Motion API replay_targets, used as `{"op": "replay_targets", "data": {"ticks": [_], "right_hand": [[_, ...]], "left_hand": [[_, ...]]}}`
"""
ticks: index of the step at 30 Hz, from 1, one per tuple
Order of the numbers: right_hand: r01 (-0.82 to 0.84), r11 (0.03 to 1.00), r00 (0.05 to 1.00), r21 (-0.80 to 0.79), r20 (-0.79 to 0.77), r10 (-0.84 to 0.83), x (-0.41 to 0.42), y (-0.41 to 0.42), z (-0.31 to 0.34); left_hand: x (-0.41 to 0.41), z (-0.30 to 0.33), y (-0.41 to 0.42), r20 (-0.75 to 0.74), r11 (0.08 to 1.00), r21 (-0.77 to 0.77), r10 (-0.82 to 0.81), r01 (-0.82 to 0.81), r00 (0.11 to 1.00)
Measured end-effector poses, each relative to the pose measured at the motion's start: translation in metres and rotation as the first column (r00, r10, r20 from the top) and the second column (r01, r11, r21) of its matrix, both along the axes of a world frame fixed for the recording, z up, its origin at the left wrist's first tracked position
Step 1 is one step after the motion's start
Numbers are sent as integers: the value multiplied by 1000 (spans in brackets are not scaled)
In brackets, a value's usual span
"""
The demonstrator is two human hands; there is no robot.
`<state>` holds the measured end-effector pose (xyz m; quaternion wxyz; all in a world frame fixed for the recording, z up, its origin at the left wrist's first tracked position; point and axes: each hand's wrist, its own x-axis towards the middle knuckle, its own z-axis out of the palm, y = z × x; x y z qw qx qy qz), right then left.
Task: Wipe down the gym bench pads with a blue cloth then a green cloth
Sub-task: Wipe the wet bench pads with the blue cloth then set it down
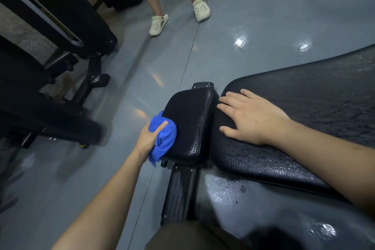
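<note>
Grey glossy floor (253, 32) spreads under the bench, whose long black back pad (304, 119) carries the right hand (248, 118), flat with fingers spread, at its end nearest the seat pad (190, 126); at that smaller pad's far-left edge the left hand (149, 138) grips a bunched blue cloth (164, 140) against the vinyl; a bystander's cream clogs (200, 9) stand beyond the seat pad

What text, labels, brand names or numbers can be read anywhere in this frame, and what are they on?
None can be read.
Small bench pad, long bench pad and blue cloth: no print visible.
Dark gym equipment at left: a pale strip, no legible marking.
Pale clogs on the bystander: no logo readable.
</note>
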<state>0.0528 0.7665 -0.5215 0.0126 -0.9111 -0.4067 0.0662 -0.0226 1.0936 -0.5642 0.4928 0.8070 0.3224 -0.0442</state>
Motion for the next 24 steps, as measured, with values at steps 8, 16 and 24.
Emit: {"op": "replay_targets", "data": {"ticks": [8, 16, 24], "right_hand": [[1, 1000, 1000, 13, -2, -1, 1, 0, -2], [9, 999, 1000, 37, -20, -9, 0, 1, -2], [13, 999, 1000, 38, -20, -13, -1, 0, 0]], "left_hand": [[63, 4, 4, 36, 982, 111, -158, 153, 987], [122, 18, -12, 11, 921, 149, -366, 360, 931], [135, 25, -31, -24, 853, 193, -491, 486, 871]]}}
